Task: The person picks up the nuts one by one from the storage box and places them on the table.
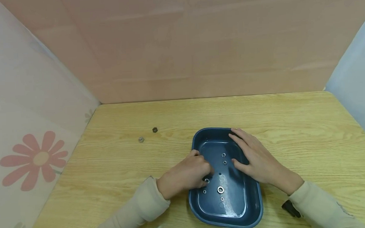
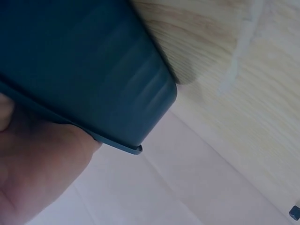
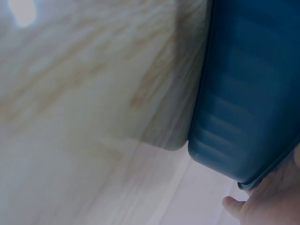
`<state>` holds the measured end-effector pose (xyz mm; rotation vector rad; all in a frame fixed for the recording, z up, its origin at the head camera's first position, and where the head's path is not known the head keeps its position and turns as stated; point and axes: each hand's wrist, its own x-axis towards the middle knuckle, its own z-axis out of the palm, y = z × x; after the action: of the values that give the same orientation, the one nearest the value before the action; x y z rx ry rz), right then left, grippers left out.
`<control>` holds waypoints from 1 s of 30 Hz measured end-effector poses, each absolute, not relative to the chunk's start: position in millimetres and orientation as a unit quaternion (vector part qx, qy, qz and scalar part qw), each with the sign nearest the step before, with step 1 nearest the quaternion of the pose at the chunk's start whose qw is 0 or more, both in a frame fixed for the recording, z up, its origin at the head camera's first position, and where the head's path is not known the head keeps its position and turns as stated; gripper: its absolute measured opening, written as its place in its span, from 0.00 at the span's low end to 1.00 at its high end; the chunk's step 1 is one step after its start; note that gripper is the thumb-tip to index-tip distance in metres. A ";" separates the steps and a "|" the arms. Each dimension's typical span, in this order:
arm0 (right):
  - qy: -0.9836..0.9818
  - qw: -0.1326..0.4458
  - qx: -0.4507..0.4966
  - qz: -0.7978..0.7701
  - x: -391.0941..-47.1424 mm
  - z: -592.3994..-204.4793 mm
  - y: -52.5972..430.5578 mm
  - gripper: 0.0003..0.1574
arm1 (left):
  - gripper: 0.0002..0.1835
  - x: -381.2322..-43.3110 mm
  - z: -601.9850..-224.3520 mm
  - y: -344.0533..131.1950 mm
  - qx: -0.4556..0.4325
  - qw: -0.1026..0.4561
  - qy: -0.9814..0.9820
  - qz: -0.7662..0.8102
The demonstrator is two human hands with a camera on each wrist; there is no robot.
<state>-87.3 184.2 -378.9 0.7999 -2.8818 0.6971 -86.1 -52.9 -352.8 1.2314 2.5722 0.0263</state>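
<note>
My left hand [image 1: 192, 171] reaches over the left rim of a dark blue tray [image 1: 217, 214], its fingers bent down inside. Right at its thumb and index finger is a metal nut [image 1: 207, 181]; I cannot tell whether they pinch it. Over the tray's right rim lies my right hand [image 1: 258, 158], fingers extended along the far right corner and thumb pointing inward. On the tray floor sit a larger nut [image 1: 220, 190] and several small nuts [image 1: 223, 155]. Each wrist view shows the tray's outer wall [image 2: 108, 79] with part of a hand at the rim.
On the wooden table [image 1: 112, 185], left of the tray, lie a dark nut [image 1: 155, 129] and a silvery nut [image 1: 141, 139]. A black object [image 1: 290, 209] shows by the right sleeve. A pinkish-brown back wall [image 1: 185, 46] and pale side walls enclose the table.
</note>
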 end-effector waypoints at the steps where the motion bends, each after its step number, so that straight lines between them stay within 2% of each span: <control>1: -0.938 0.036 0.261 0.227 -87.3 -378.8 184.2 0.47 | 0.07 -86.1 -353.0 -52.4 0.425 0.145 0.893 0.006; 30: -0.938 0.040 0.259 0.225 -85.7 -380.1 185.3 0.47 | 0.05 -85.4 -358.7 -50.6 0.415 0.118 0.902 0.016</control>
<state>-85.7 185.3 -380.1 0.7934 -2.8750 0.6897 -85.4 -50.6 -358.7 1.2131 2.6391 0.0477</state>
